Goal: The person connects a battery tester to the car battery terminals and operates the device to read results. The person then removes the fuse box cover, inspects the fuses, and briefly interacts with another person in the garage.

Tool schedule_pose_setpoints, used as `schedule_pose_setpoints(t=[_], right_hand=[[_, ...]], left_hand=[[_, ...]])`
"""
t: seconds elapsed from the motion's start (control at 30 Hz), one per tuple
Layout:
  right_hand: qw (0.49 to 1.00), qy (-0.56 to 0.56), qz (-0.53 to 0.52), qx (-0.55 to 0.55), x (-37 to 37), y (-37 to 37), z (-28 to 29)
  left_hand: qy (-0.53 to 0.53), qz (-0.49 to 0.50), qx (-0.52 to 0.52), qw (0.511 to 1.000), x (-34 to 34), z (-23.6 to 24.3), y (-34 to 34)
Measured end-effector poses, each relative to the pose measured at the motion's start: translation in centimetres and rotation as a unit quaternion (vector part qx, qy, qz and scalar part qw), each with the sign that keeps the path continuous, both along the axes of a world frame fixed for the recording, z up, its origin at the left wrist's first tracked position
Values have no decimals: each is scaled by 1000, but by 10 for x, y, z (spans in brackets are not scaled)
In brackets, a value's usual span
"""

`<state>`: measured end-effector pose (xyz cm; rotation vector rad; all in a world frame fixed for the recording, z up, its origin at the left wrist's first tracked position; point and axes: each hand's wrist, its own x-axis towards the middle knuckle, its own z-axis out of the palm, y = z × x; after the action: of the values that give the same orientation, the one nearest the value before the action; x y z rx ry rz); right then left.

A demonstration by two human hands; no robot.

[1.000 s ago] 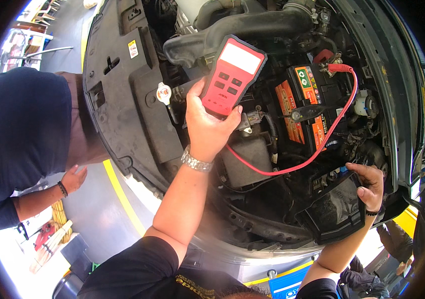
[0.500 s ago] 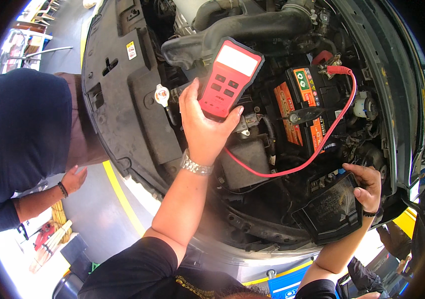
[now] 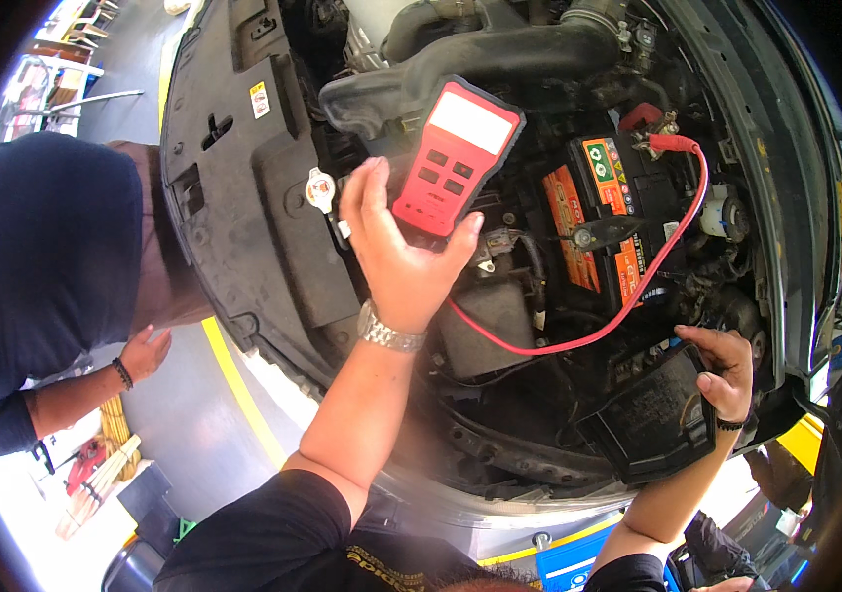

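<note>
1 red tester (image 3: 453, 158) (left hand (image 3: 396, 252)), tilted upper-right

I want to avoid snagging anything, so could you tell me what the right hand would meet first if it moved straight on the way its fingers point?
Probably the red cable: the right hand, gripping the black cover, points up-left toward it; depth is unclear.

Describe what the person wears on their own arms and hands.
Both forearms are bare, with short dark sleeves at the upper arms. The left hand has a silver metal link watch at the wrist. The right hand has a thin dark band at its wrist. No gloves.
</note>
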<state>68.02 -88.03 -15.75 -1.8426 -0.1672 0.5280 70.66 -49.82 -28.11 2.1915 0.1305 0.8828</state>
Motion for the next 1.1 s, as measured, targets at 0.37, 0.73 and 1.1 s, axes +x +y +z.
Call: schedule_pose_setpoints(t=[0.37, 0.73, 1.1], right_hand=[[995, 6, 96, -18, 4, 2, 7], [984, -4, 178, 4, 3, 14, 1], [989, -32, 145, 21, -4, 11, 10]], left_hand=[[-170, -50, 58, 983, -16, 12, -15], [42, -321, 114, 939, 40, 93, -48], [118, -320, 356, 870, 89, 78, -85]])
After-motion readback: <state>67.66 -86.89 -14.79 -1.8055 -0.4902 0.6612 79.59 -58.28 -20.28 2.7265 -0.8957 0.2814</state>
